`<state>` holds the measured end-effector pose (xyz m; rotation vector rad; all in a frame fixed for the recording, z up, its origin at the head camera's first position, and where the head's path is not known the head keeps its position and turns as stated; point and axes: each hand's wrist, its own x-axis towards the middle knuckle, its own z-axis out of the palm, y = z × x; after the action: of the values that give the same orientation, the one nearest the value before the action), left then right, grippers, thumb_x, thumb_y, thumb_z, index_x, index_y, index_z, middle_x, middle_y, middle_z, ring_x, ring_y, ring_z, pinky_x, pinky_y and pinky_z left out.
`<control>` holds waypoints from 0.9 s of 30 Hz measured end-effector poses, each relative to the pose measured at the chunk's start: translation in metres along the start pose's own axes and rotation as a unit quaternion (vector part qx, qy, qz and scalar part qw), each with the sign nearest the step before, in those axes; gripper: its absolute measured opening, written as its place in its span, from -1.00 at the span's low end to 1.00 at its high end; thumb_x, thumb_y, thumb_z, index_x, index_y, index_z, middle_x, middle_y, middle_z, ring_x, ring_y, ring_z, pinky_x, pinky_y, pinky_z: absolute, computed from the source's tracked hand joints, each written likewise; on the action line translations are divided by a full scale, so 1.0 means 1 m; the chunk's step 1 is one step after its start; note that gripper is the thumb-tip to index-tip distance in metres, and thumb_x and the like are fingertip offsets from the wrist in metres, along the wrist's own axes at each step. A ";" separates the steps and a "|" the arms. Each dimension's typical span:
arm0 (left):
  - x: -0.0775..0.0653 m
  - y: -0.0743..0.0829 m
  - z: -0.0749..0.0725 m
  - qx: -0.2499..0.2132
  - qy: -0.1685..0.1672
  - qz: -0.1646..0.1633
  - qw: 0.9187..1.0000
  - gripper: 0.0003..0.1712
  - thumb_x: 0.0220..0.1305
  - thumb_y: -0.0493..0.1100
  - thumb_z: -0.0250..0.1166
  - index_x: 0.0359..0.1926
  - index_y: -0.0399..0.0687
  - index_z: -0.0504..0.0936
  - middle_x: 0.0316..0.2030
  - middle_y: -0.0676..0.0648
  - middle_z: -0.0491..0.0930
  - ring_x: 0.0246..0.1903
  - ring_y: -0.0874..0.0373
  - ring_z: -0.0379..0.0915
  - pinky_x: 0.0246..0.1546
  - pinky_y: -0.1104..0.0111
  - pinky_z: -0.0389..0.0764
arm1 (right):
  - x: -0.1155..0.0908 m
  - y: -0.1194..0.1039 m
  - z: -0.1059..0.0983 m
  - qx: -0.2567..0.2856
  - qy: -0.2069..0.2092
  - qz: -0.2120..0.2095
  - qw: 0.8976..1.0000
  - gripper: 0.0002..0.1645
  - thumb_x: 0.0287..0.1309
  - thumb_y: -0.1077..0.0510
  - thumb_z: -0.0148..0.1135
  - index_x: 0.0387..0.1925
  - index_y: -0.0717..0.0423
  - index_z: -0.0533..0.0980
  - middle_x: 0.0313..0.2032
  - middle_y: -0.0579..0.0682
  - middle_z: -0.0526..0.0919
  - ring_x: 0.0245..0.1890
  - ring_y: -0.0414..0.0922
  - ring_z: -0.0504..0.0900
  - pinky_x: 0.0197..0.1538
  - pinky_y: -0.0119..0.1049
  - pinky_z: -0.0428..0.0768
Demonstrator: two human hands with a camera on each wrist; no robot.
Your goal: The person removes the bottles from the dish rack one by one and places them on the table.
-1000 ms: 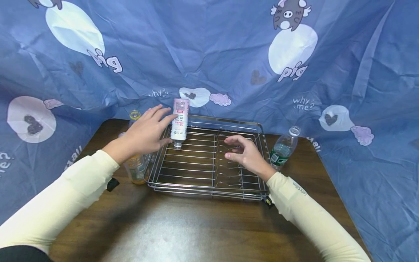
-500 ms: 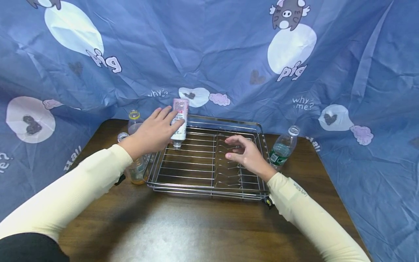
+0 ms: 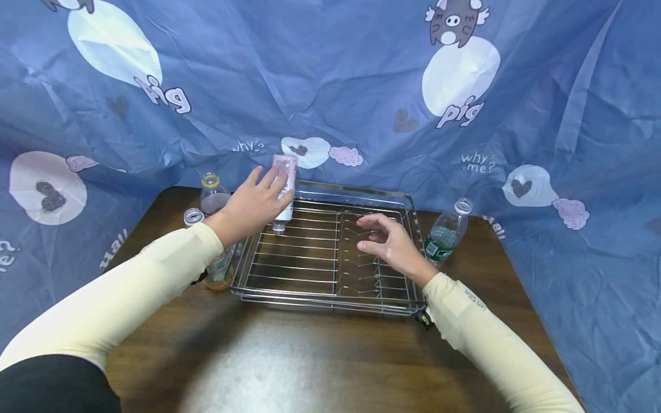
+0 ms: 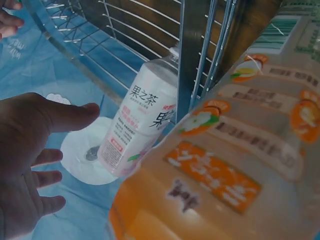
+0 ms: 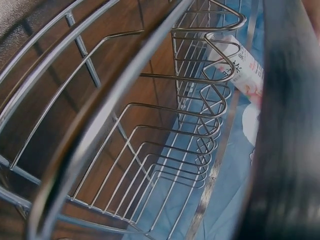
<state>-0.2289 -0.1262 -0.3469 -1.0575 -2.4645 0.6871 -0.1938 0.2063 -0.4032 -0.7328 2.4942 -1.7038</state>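
Observation:
A white and pink drink bottle (image 3: 285, 214) leans neck down in the back left of the metal dish rack (image 3: 330, 302). My left hand (image 3: 252, 205) hovers in front of it with fingers spread, partly covering it in the head view. In the left wrist view a gap shows between that hand (image 4: 27, 145) and the bottle (image 4: 137, 117). Over the rack's right-hand wire loops, my right hand (image 3: 391, 245) hangs with loosely bent fingers and nothing between them. The right wrist view shows mostly rack wires (image 5: 165, 110), plus the same bottle (image 5: 239, 67).
Left of the rack stand a bottle with orange liquid (image 3: 218, 280), partly under my left forearm, and a yellow-ringed bottle (image 3: 210, 182). A green-labelled water bottle (image 3: 445, 235) is at the right. Blue cloth (image 3: 330, 74) hangs behind the wooden table (image 3: 320, 355).
My left hand has shifted right, across the front of the white and pink bottle, uncovering more of the bottles at the left. The right hand stays almost still.

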 end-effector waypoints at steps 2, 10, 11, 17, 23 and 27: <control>0.002 0.000 0.000 0.008 -0.007 0.000 1.000 -0.29 0.14 -0.15 0.49 0.31 -0.12 0.45 0.31 -0.38 0.36 0.34 -0.30 0.25 0.26 -0.18 0.38 | 0.001 0.001 0.001 0.001 -0.005 -0.002 1.000 -0.41 0.13 0.34 0.44 0.18 0.34 0.45 0.18 0.29 0.54 0.23 0.14 0.50 0.27 0.15 0.48; 0.011 -0.001 0.003 0.005 0.000 0.009 1.000 -0.24 0.07 -0.12 0.54 0.30 -0.09 0.47 0.26 -0.36 0.39 0.31 -0.30 0.28 0.22 -0.18 0.42 | 0.000 0.004 -0.001 -0.002 0.006 0.005 1.000 -0.41 0.12 0.35 0.44 0.19 0.35 0.46 0.17 0.30 0.55 0.22 0.17 0.50 0.28 0.17 0.46; 0.012 -0.001 0.004 0.004 -0.002 0.012 1.000 -0.20 0.06 -0.09 0.56 0.32 -0.09 0.46 0.27 -0.36 0.39 0.32 -0.30 0.27 0.21 -0.18 0.42 | 0.000 0.004 -0.002 0.000 0.006 0.009 1.000 -0.41 0.12 0.37 0.43 0.19 0.36 0.45 0.17 0.31 0.54 0.22 0.17 0.50 0.28 0.18 0.46; 0.019 -0.002 0.008 0.006 -0.005 0.020 1.000 -0.29 0.18 -0.13 0.47 0.34 -0.07 0.46 0.31 -0.35 0.36 0.33 -0.31 0.25 0.18 -0.19 0.45 | 0.001 -0.005 -0.003 -0.005 0.004 0.017 1.000 -0.39 0.13 0.44 0.38 0.20 0.49 0.40 0.20 0.44 0.48 0.24 0.27 0.46 0.29 0.21 0.44; 0.028 -0.001 0.013 0.007 -0.037 0.010 0.999 -0.32 0.27 -0.22 0.39 0.40 -0.02 0.43 0.36 -0.34 0.31 0.37 -0.31 0.18 0.22 -0.20 0.42 | -0.005 -0.032 -0.002 -0.017 0.000 0.009 1.000 -0.41 0.13 0.43 0.39 0.17 0.53 0.40 0.17 0.44 0.51 0.20 0.28 0.49 0.27 0.23 0.45; 0.031 0.002 0.015 0.008 -0.048 0.006 0.999 -0.37 0.30 -0.22 0.35 0.38 -0.01 0.46 0.36 -0.35 0.30 0.38 -0.30 0.17 0.20 -0.20 0.43 | -0.009 -0.035 0.000 -0.014 0.001 0.007 1.000 -0.42 0.12 0.45 0.37 0.17 0.54 0.40 0.16 0.47 0.50 0.21 0.30 0.48 0.27 0.24 0.44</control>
<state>-0.2559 -0.1061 -0.3554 -1.0575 -2.5319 0.7763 -0.1735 0.1994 -0.3739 -0.7140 2.5238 -1.6681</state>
